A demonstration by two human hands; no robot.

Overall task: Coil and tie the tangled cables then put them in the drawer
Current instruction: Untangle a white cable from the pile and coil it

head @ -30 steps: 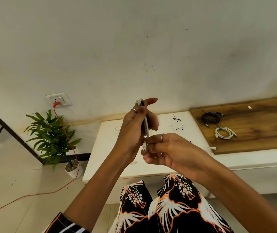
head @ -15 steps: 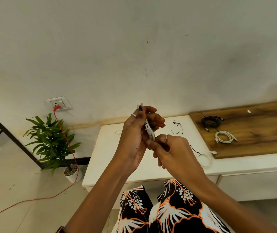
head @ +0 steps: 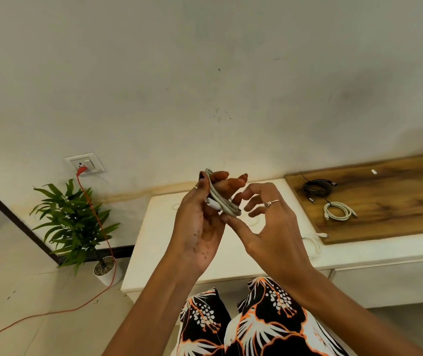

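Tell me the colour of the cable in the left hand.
White cable, held in the left hand; head view.

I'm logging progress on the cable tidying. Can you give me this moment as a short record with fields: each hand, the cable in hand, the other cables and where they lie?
left hand: holds the white cable coil, loops wound round its fingers
right hand: fingers spread, thumb touching the coil's lower end
white cable coil: coiled, no tie visible
black coiled cable: on the wooden board
white coiled cable: on the board, nearer the person than the black one
loose white cable: on the white counter
drawer: not visibly open
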